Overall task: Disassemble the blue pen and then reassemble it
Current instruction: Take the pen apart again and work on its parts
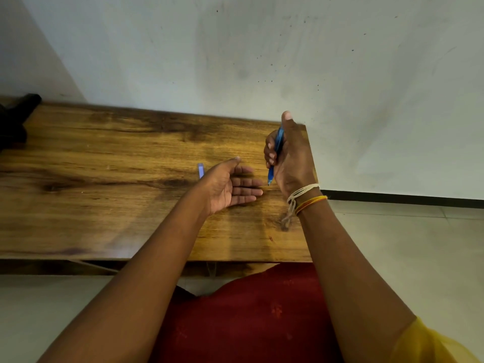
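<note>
One blue pen point(275, 153) stood nearly upright in the right hand point(290, 155), fingers point(269, 153) curled round its barrel, tip pointing down just above the wooden bench point(117, 179). That grip likely steadied it for pulling apart or refitting. The left hand point(230, 187) lay beside it, palm up and fingers straight, holding nothing, perhaps ready to receive a part. A small pale-blue piece point(201, 170), possibly the cap, lay behind the left hand, partly hidden. Dark objects point(15, 119) at the bench's far left were cut off.

Two hands point(230, 186) point(288, 153), one blue pen point(275, 153), one cap point(201, 170), one table point(104, 179).
</note>
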`<act>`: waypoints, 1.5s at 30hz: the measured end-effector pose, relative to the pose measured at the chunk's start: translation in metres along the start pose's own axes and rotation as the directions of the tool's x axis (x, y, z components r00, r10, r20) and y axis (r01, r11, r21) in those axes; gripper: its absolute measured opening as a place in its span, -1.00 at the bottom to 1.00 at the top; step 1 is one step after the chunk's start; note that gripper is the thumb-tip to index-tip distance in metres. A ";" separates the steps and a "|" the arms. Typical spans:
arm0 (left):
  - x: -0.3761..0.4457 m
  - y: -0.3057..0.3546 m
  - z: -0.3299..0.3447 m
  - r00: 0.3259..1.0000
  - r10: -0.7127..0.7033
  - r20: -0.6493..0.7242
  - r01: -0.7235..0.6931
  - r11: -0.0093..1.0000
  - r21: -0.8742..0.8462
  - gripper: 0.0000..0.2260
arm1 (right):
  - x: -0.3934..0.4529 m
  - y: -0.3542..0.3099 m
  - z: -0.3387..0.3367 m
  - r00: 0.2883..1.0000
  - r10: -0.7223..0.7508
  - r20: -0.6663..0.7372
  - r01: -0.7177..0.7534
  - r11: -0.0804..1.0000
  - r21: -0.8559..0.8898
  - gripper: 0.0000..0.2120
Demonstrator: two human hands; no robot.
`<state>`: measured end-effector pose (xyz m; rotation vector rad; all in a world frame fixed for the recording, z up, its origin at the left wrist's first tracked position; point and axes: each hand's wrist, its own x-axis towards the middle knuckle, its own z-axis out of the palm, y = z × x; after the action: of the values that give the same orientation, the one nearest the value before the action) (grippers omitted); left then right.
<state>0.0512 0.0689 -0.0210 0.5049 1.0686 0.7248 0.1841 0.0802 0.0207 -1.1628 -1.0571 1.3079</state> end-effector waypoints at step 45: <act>0.002 -0.002 0.001 0.999 -0.029 0.019 0.029 0.999 -0.027 -0.62 | 0.001 0.003 -0.004 0.997 0.064 0.042 -0.071 0.982 0.173 -0.50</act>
<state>0.0536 0.0688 -0.0230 0.4713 1.0453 0.7070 0.1871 0.0808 0.0172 -1.0544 -0.9159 1.4492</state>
